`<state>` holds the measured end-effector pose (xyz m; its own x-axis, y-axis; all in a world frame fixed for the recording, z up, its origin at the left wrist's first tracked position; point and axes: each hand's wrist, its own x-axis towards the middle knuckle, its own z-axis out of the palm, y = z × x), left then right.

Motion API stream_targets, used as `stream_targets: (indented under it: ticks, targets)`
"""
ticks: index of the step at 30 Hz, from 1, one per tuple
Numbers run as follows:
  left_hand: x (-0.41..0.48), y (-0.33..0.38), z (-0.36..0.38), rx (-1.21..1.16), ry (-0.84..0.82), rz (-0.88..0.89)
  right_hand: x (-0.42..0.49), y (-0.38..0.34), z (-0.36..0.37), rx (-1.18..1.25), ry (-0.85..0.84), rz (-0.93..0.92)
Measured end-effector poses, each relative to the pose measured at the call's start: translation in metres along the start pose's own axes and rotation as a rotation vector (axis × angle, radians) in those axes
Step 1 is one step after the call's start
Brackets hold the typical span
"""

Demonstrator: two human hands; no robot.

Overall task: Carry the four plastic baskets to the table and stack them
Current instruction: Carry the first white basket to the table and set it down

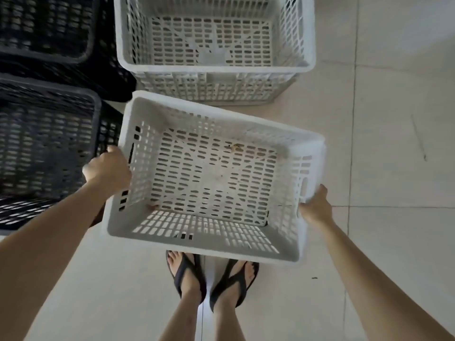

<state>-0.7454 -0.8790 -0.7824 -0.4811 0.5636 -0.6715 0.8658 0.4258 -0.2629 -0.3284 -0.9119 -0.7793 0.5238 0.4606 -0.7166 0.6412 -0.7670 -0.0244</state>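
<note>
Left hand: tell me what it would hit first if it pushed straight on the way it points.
Probably the near black basket, right beyond the left hand gripping the white basket; depth is unclear.

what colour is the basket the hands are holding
White, with a slotted grid pattern; the held basket shows clearly in the head view, gripped by the left hand and right hand.

Likely a storeroom: pale tiled floor (pixel 394 168) crowded with black crates (pixel 44 143) and white baskets (pixel 214 40).
</note>
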Motion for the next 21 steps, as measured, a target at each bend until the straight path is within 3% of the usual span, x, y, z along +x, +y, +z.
stream_targets:
  ticks: [3, 11, 21]
  targets:
    - [-0.007, -0.001, -0.007, 0.030, -0.010, 0.018, 0.000, 0.005, -0.006, 0.008, 0.053, 0.007]
    - [-0.088, 0.021, -0.071, 0.061, -0.006, 0.073, -0.036, 0.038, -0.101, -0.050, -0.001, 0.028]
    - [-0.257, 0.112, -0.272, 0.152, -0.052, 0.227, -0.089, 0.076, -0.345, -0.046, 0.052, 0.025]
